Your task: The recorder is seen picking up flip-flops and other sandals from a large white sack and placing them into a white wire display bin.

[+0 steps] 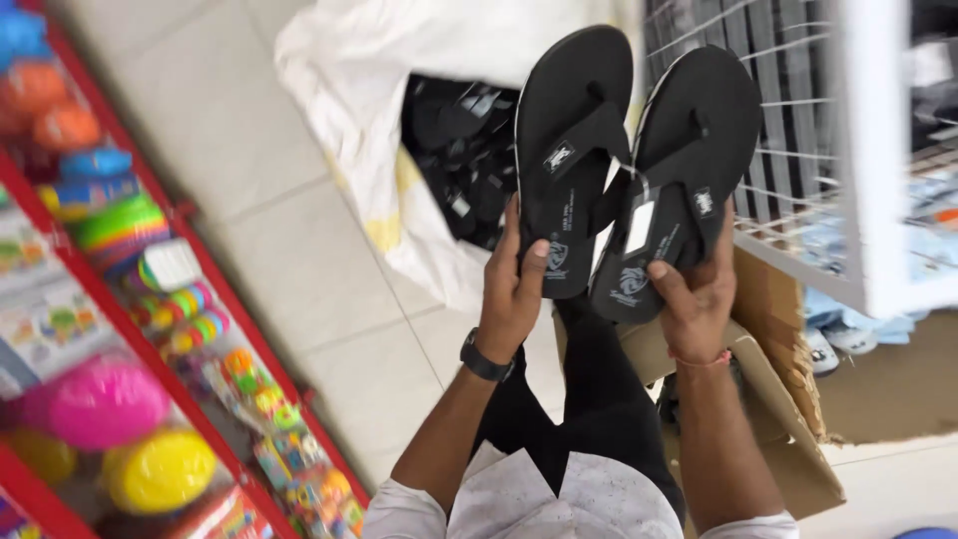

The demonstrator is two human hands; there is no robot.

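My left hand (514,284) grips the heel end of a black flip-flop (571,110), held upright with its sole facing me. My right hand (696,295) grips the heel of a second black flip-flop (699,130) right beside it; a white tag hangs from its strap. The two sandals touch near their heels. A black watch sits on my left wrist, a thin red band on my right. Behind the sandals lies a large white sack (369,110), open and filled with more black sandals (461,160).
A red shelf (120,299) of colourful toys and plastic balls runs down the left. A white wire rack (798,150) stands at the right above an open cardboard box (778,339). Pale floor tiles (299,269) lie between shelf and sack.
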